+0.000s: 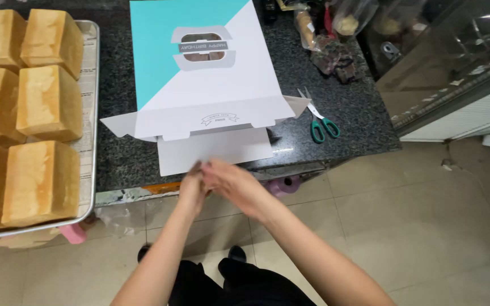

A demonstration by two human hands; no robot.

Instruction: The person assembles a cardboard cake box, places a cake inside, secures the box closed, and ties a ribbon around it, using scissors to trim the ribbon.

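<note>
So there's one flat cake box, teal and white, lying on the dark speckled table with its near flap hanging toward the edge. The left hand and right hand meet just at that flap's near edge, fingers curled and touching each other; can't tell if they're pinching it. Left side: one metal tray with six bread loaves. One pair of green scissors sits right of the box.

Six bread loaves were counted on one metal tray; one flat cake box and one pair of scissors were seen.
</note>
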